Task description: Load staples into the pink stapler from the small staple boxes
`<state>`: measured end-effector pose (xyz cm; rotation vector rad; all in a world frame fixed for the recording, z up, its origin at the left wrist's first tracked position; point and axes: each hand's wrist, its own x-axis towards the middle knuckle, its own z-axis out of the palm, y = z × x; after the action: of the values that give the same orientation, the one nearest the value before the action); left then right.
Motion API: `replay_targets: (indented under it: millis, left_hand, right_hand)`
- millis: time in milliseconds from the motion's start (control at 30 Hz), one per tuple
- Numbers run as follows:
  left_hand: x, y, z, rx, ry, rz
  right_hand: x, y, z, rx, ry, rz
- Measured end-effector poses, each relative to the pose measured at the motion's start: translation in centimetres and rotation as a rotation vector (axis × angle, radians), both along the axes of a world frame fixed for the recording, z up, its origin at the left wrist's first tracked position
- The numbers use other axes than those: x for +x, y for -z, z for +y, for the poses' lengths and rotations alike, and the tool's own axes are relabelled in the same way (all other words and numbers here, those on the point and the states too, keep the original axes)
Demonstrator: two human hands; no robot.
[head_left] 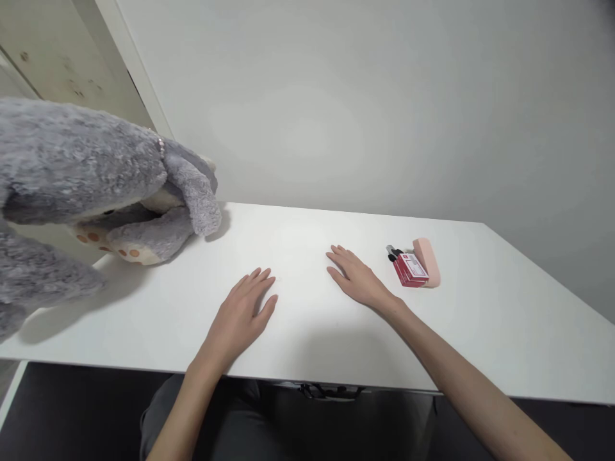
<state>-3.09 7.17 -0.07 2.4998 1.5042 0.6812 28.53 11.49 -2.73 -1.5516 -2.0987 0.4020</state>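
Observation:
My left hand [244, 311] lies palm down on the white table [298, 346], fingers stretched out and holding nothing. Farther right, my right hand [354, 276] also rests on the tabletop with its fingers extended and the thumb apart. Just beyond its right side sits a red and white box [410, 270]. Touching or very close to that box is a pink case [427, 261], rounded at its ends. A small item with black and silvery parts [393, 253] is partly tucked behind the box; its kind is unclear.
A large grey plush toy [81, 160] leans over the table's left end, with a second plush toy [163, 227] sitting against it. The pale wall [312, 115] runs along the back edge. Below the front edge hangs a dark metal fitting [331, 391].

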Motion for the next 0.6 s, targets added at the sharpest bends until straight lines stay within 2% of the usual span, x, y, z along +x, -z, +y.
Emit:
replay_targets:
  millis: [600]
  left_hand:
    - [0.03,0.08,0.08,0.016,0.001,0.013]
  right_hand:
    - [-0.15,-0.12,-0.22,0.014,0.015,-0.028]
